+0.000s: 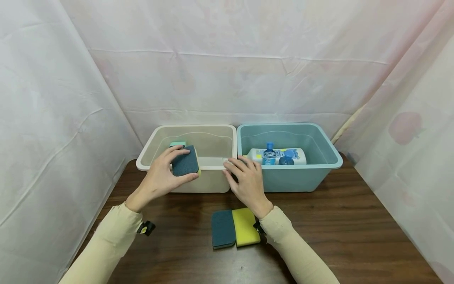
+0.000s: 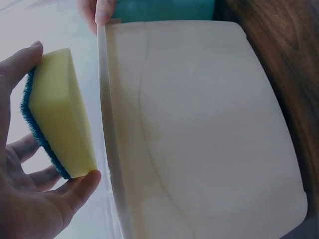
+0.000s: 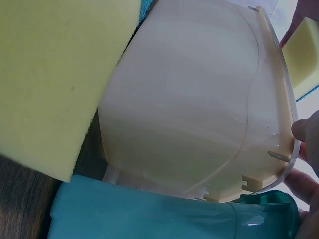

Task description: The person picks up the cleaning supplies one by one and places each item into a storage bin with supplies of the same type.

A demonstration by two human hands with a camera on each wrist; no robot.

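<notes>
My left hand (image 1: 161,173) holds a two-layer sponge (image 1: 186,161) by its edges, thumb on one side and fingers on the other. The sponge has a dark scouring side and a yellow foam side, plainer in the left wrist view. It is held at the front rim of the beige bin (image 1: 213,179). At that bin's right front corner my right hand (image 1: 246,179) holds the rim, thumb outside and fingers over it. Inside the beige bin a green-topped item (image 1: 178,144) is partly hidden by my left hand.
A blue-green bin (image 1: 291,177) stands right beside the beige one, with a white bottle (image 1: 299,156) and small blue bottles (image 1: 269,154) inside. On the wooden table (image 1: 170,244) in front lie a dark-side-up sponge (image 1: 223,228) and a yellow-side-up sponge (image 1: 244,227). Pale curtains (image 1: 227,86) enclose the table.
</notes>
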